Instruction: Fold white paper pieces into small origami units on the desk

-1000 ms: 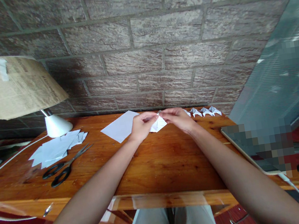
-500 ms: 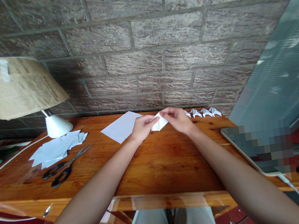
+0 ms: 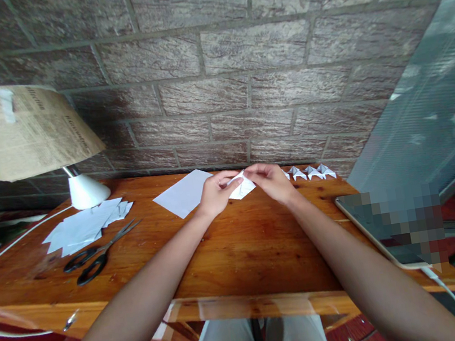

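I have one small folded white paper (image 3: 242, 187) pinched in both hands: my left hand (image 3: 215, 196) grips its left side, my right hand (image 3: 272, 182) its upper right edge, near the far side of the desk (image 3: 260, 251). If one hand pulls harder than the other, I think a crease could skew or the paper tear; a slip of my right hand could knock the row of folded pieces (image 3: 312, 171) just beyond it on the right. Of those I count three plainly, plus one partly hidden by that hand. One flat sheet (image 3: 182, 195) lies just left of my left hand; farther left, one pair of scissors (image 3: 99, 253) and paper scraps (image 3: 82, 226) too overlapped to count.
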Motion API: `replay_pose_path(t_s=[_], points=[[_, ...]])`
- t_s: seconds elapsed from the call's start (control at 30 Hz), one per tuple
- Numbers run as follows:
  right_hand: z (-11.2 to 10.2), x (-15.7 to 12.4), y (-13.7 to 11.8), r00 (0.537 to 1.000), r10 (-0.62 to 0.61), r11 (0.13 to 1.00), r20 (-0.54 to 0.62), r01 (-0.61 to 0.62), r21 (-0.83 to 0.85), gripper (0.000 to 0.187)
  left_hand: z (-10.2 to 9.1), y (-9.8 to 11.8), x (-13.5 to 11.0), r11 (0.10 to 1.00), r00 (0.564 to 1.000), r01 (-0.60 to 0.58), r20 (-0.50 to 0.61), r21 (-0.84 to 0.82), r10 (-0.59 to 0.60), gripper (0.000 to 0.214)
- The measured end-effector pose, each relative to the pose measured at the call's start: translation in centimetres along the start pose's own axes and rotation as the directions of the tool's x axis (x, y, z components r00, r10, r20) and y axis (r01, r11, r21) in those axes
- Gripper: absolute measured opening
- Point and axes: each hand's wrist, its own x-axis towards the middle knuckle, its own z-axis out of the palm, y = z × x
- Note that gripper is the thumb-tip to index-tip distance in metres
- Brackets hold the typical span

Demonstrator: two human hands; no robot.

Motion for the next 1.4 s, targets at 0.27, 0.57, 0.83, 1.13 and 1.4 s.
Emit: replay_pose_path(t_s=[0.27, 0.57, 0.83, 1.13, 1.4], points=[[0.1, 0.1, 0.0, 1.0, 0.01, 1.0, -0.019, -0.01, 0.017, 0.031, -0.2, 0.5, -0.1, 0.999, 1.0, -0.027, -0.005, 0.033, 0.027, 0.038], [0.1, 0.2, 0.3, 0.996, -0.018, 0.999, -0.084, 0.022, 0.041, 0.032, 0.3, 0.3, 0.0, 0.991, 0.996, 0.083, -0.032, -0.101, -0.086, 0.041], [0.2, 0.0, -0.2, 0.996, -0.008, 0.999, -0.093, 0.011, 0.03, 0.031, 0.2, -0.4, -0.1, 0.998, 0.999, 0.042, -0.032, -0.052, -0.044, 0.036], [0.2, 0.0, -0.3, 0.997, -0.018, 1.0, -0.074, 0.019, 0.004, 0.031, 0.3, -0.7, -0.1, 1.0, 1.0, 0.009, -0.023, -0.023, -0.01, 0.037], [0.2, -0.1, -0.3, 0.997, -0.037, 0.999, -0.062, 0.036, -0.017, 0.028, 0.4, -1.1, 0.0, 1.0, 0.999, -0.002, -0.055, 0.001, 0.002, 0.036]])
